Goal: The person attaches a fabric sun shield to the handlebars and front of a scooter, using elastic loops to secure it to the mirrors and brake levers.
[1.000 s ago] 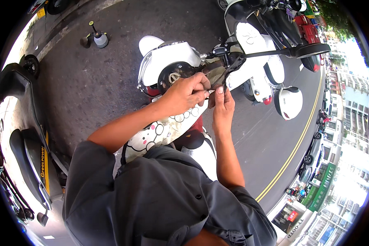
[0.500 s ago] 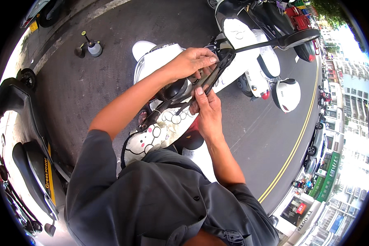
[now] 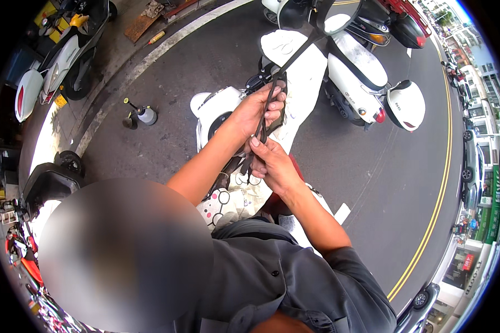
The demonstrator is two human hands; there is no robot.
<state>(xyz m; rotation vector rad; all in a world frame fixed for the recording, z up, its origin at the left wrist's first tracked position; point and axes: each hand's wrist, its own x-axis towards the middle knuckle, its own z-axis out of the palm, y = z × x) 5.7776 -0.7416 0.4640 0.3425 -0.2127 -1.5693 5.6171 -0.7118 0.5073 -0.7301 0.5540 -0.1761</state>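
My left hand (image 3: 255, 114) is curled round the upper part of some long, thin black strips (image 3: 263, 133), which run diagonally beside the handlebar of a white scooter (image 3: 203, 102). Just below it, my right hand (image 3: 272, 166) grips the same strips between thumb and fingers, their loose ends hanging beneath. A black-stemmed mirror (image 3: 339, 22) rises above both hands. A white cover (image 3: 283, 47) lies over the upper part of the scooter, and a cloth with a cartoon print (image 3: 216, 205) is below my hands. What lies under my curled fingers is partly hidden.
A spray bottle (image 3: 147, 115) stands on the asphalt at left. Parked scooters are at upper left (image 3: 61, 64), upper right (image 3: 355, 58) and lower left (image 3: 53, 183). A road with yellow lines (image 3: 428, 233), cars and shopfronts run along the right. A blurred patch hides the lower left.
The view has shifted, bringing more kerb and parked scooters in. The mirror now angles more steeply upward. Both hands still hold the black strips, now bunched into a narrower bundle between them.
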